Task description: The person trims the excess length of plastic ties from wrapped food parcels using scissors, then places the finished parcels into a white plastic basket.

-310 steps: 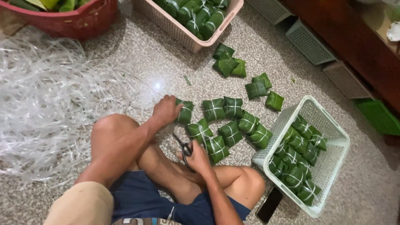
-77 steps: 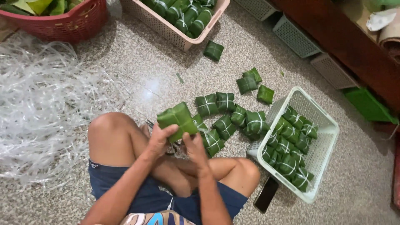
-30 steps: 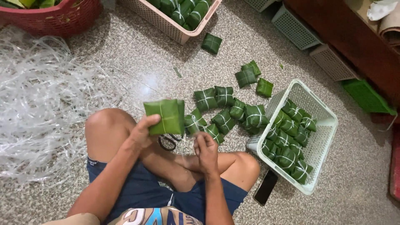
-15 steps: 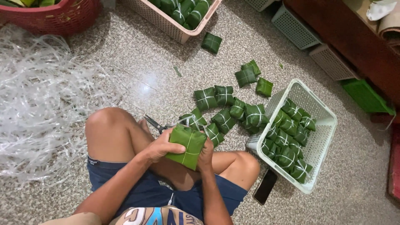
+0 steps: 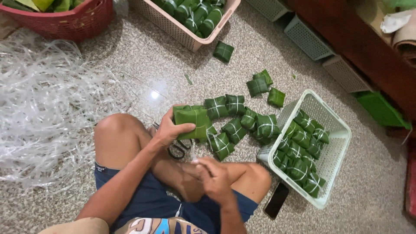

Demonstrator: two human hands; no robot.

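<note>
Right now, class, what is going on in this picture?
A person sits cross-legged on a speckled floor. The left hand holds up a green leaf-wrapped parcel; the right hand is lower, over the legs, pinching what looks like a thin strip. Scissors lie by the knee. Tied parcels lie loose on the floor ahead, more fill the white basket on the right, and a heap of pale plastic strips spreads on the left.

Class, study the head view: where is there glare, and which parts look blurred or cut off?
Head view: a small bright glare spot on the floor; the right hand is slightly motion-blurred; the left hand and parcel are sharp; the red basket is cut off by the top edge.
</note>
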